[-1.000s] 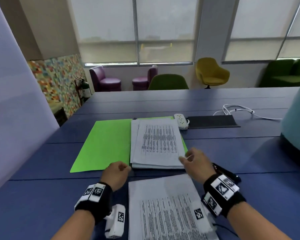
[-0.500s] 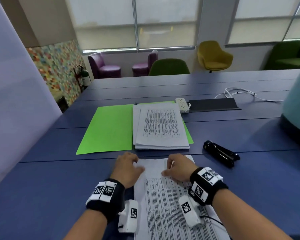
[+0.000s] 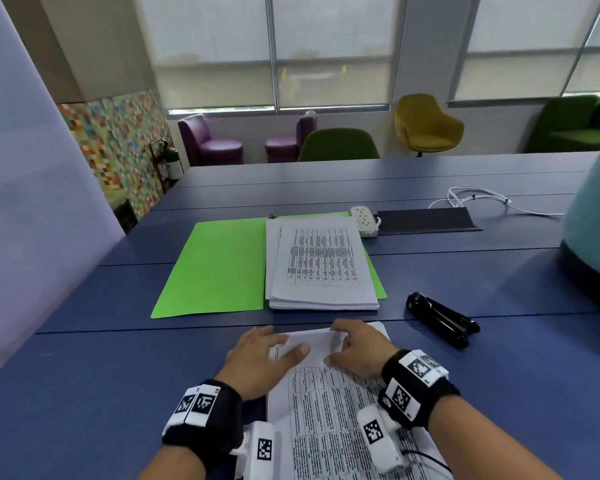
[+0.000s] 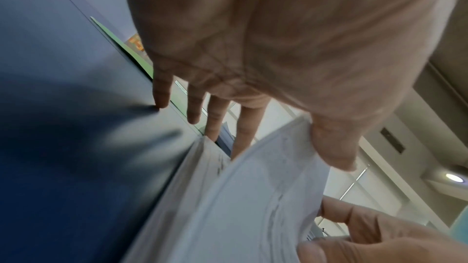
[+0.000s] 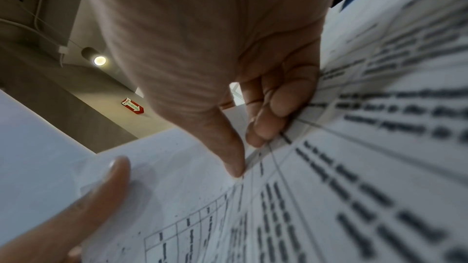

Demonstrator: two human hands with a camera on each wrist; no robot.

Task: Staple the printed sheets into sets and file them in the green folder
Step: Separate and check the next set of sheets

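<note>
Printed sheets (image 3: 329,403) lie on the surface nearest you; your left hand (image 3: 257,358) and right hand (image 3: 357,351) pinch their lifted far edge, thumbs on top. Peel off one clean set and square its corners before reaching for the stapler (image 3: 442,318).

Blue table (image 3: 326,178) bears green folder (image 3: 215,268), stapler (image 3: 442,318), loose sheets (image 3: 329,410)

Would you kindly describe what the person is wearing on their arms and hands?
Both forearms are bare, with no sleeves, and the hands wear no gloves. Each wrist carries a black band bearing white square-patterned marker tags. A white camera pod with its own tag hangs below each band, and a thin black cable trails from the right one.
</note>
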